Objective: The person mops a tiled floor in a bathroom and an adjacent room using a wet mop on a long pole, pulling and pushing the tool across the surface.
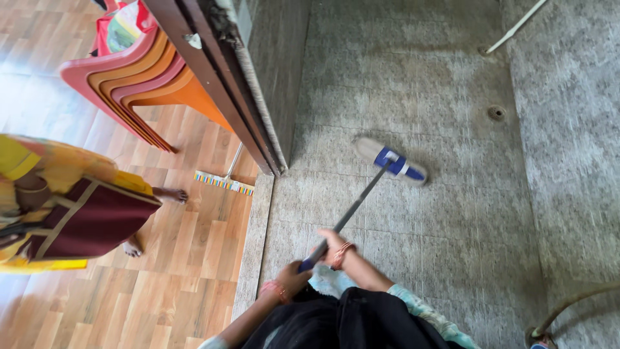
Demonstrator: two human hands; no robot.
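Just right of the dark door frame [226, 84], on the grey stone floor [452, 245], a flat mop [390, 161] rests with its blue-and-white head down. The right hand [334, 245] has its grip clamped on the grey handle, the left hand [290, 279] clamped lower, at the blue end. Left of the frame stand stacked plastic chairs [142, 77], a second broom [223, 182] and another person [71, 207] barefoot.

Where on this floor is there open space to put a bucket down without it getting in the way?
The grey stone floor is bare right of the mop head, up to the small drain. The wooden floor is bare at lower left, below the other person's feet. It is crowded by the stacked chairs, the door frame and the second broom.
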